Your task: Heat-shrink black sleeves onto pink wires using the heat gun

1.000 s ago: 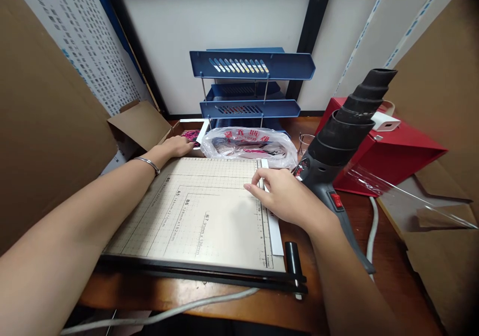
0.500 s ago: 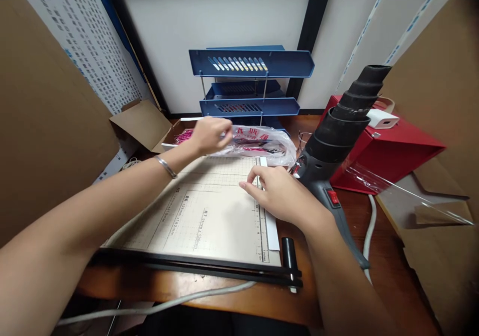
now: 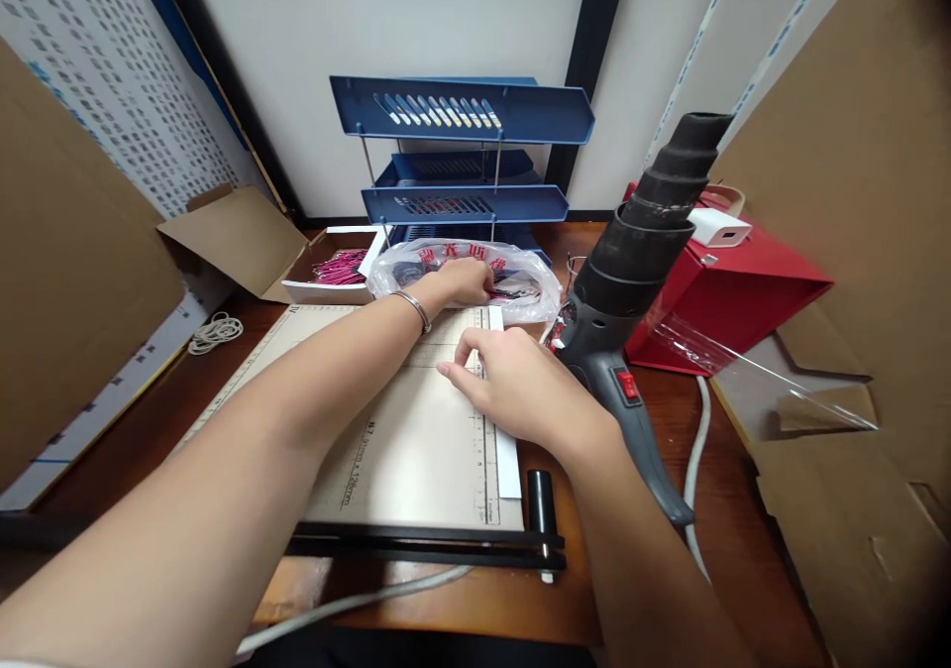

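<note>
My left hand (image 3: 465,279), with a silver bangle (image 3: 416,309) on its wrist, reaches into a clear plastic bag (image 3: 390,264) with red print. Its fingers are curled down among dark and pink strands in the bag; what they hold, if anything, is hidden. Loosely bent, my right hand (image 3: 512,376) hovers over the right edge of a cream paper trimmer (image 3: 416,480) with printed size lines. A gap shows between its thumb and index finger, and nothing is seen in them. The trimmer's black handle (image 3: 542,501) points upward at the near right corner.
A grey and black heat gun (image 3: 624,281) stands on the right, before a red box (image 3: 735,301). Behind the bag rises a blue tray rack (image 3: 461,113). To the left are an open box (image 3: 327,291) of pink strands and a coiled white cord (image 3: 215,333).
My left hand has moved forward and down from above the trimmer's far edge into the plastic bag. The view has swung right; my right hand keeps its pose by the trimmer's edge.
</note>
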Demonstrator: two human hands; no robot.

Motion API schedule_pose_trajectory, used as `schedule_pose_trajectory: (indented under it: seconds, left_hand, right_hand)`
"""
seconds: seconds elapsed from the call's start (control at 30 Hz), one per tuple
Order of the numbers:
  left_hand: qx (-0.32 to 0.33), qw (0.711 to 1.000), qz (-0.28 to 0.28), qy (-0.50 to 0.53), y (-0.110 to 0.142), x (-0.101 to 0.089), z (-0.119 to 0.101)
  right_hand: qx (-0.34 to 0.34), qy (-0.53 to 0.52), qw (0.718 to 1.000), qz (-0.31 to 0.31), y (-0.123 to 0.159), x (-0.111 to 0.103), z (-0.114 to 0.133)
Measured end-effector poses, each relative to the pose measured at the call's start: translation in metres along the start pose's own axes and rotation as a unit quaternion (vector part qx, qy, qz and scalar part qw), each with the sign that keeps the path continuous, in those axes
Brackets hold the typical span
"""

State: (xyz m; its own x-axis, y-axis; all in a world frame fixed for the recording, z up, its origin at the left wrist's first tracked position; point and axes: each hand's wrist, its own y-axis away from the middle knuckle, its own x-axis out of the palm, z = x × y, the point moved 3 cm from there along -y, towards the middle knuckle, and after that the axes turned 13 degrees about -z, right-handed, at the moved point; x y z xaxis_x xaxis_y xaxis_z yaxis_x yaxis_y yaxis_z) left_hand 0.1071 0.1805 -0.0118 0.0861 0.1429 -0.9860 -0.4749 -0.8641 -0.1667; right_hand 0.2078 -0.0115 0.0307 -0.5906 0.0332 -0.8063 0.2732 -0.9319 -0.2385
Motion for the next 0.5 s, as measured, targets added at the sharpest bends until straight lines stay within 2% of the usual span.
schedule_pose_trajectory:
  seconds: [0.2,0.5]
  left_hand:
    - [-0.004,1.000,0.007,0.002,-0.003,0.002,-0.002]
    - [0.002,0.997,-0.064,0.051,0.007,-0.010,-0.003]
  right_hand:
    - [-0.002,0.007,1.000,-0.002,0.000,0.000,0.001]
    - [-0.006,0.006,1.000,-0.004,0.002,0.000,0.002]
